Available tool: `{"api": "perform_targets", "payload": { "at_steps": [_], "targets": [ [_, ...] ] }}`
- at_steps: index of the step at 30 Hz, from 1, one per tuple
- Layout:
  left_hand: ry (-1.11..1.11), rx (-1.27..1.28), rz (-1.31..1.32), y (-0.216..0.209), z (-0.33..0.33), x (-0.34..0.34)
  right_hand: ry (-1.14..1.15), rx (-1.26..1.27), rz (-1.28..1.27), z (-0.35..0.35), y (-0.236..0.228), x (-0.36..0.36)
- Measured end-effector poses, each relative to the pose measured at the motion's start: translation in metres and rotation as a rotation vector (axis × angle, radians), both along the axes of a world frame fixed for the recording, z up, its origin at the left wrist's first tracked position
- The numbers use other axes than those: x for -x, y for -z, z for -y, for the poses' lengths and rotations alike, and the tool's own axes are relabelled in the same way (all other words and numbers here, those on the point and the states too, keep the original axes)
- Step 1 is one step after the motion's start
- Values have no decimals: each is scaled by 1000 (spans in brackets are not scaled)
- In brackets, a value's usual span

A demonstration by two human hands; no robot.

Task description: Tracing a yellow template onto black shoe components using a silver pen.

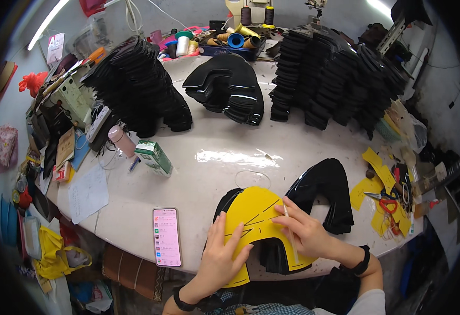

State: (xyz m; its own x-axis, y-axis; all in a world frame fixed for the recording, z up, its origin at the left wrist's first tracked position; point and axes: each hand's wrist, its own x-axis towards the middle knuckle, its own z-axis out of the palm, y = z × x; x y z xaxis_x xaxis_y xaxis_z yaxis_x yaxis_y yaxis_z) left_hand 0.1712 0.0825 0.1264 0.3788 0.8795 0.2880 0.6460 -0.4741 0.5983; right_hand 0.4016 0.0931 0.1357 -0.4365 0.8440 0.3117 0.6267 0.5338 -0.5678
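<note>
A yellow horseshoe-shaped template (pixel 253 202) with short dark lines and slits lies on a stack of black curved pieces (pixel 278 260) at the table's near edge. My left hand (pixel 220 252) rests on the template's left side, fingers stretched and apart. On the right side, my right hand (pixel 306 231) grips a slim, pale pen-like stick (pixel 291 236) between its fingers, against the template. Whether the tip makes a mark, I cannot tell. Just behind my right hand lies another curved black stack (pixel 327 176).
Tall stacks of black pieces (pixel 135 89) stand along the back, with a green box (pixel 154 157) and pink bottle (pixel 121 139) at left. A phone (pixel 167 236) lies left of my hand. Red-handled scissors (pixel 387 205) sit among yellow scraps (pixel 366 191) at right.
</note>
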Motion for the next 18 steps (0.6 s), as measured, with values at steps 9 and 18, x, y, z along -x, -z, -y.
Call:
{"api": "perform_targets", "payload": {
  "at_steps": [9, 18],
  "targets": [
    [-24, -8, 41, 3, 3, 0, -47, -46, 121, -3, -5, -2],
    [-33, -16, 48, 4, 1, -1, -288, 98, -105, -41, -32, 28]
  ]
}}
